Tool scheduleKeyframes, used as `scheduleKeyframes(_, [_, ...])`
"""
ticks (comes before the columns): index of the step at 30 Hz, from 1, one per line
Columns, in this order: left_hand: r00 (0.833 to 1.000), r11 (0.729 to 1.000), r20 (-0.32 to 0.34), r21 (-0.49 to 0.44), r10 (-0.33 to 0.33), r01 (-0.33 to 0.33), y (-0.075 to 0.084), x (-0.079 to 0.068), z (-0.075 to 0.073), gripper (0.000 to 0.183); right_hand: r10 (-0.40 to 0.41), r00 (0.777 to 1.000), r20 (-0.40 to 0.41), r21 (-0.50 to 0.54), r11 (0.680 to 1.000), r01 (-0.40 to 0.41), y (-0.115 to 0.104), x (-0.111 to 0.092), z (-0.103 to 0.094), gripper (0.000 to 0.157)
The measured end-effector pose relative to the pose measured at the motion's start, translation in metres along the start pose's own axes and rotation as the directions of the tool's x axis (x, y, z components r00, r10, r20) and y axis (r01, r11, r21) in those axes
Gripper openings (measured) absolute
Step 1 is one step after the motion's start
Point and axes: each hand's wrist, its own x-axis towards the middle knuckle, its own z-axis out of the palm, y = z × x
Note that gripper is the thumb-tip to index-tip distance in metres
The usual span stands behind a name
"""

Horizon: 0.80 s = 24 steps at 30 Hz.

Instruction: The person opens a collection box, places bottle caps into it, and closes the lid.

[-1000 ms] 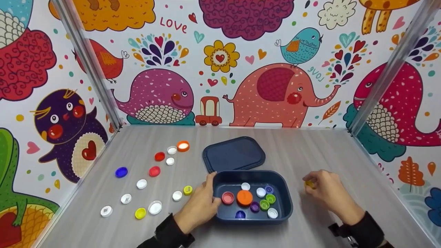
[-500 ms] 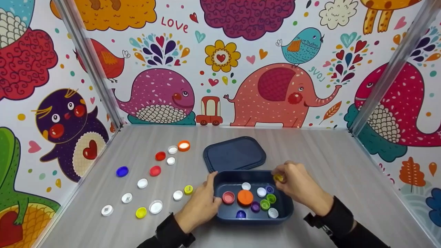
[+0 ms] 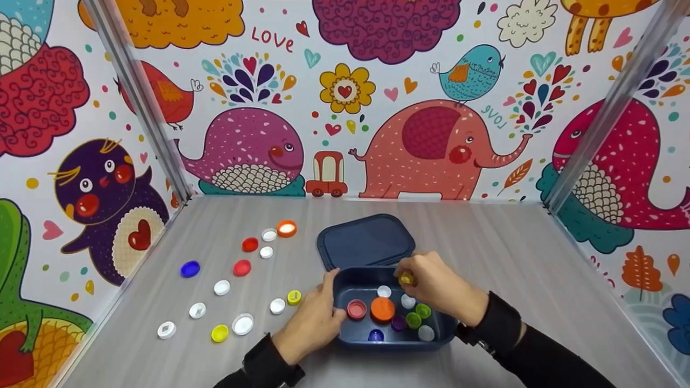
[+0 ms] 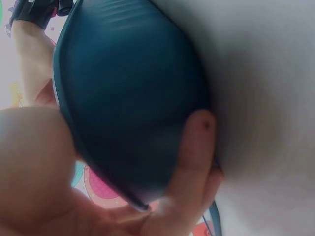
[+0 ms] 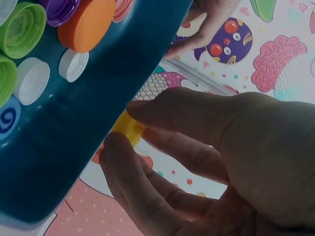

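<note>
My right hand pinches a yellow bottle cap between thumb and fingers, over the back right part of a dark blue box. In the right wrist view, the yellow cap overlaps the box's edge. Inside the box lie several caps: an orange cap, a pink one, plus white, green and purple ones. Part of the box's right side is hidden behind my right hand. My left hand grips the box's left end, its fingers against the outer wall in the left wrist view.
A dark blue lid lies flat behind the box. Several caps are spread over the table's left half, among them a blue cap, a yellow cap and an orange-rimmed cap. Patterned walls with metal posts enclose the table.
My right hand has carried the yellow bottle cap leftward from the table's right side to above the box. My left hand has stayed on the box.
</note>
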Motion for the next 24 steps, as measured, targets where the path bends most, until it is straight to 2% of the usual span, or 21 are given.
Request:
scheduleKeyframes(7, [1.0,1.0,-0.013,0.008,-0.002,0.002,-0.0005,-0.0002,0.002,0.083,-0.027,0.997,0.076,0.031,0.999,0.025,-0.0019,0.007,0.0083,0.017])
scheduleKeyframes(10, [1.0,1.0,-0.011,0.004,-0.005,0.005,-0.0005,-0.0002,0.0019,0.083,-0.045,0.996,0.071,0.029,0.999,0.043,-0.0018,0.0066,0.0086,0.018])
scheduleKeyframes(17, [0.997,0.998,-0.05,0.031,0.055,-0.054,-0.0023,-0.0008,0.0027,0.083,-0.059,0.997,0.049,0.072,0.996,0.055,-0.0006,0.0021,0.005,0.018])
scheduleKeyframes(24, [0.998,0.999,-0.043,0.025,0.047,-0.046,-0.0026,0.0002,0.0032,0.082,-0.059,0.998,0.014,0.062,0.996,0.058,0.0037,-0.0016,0.0033,0.021])
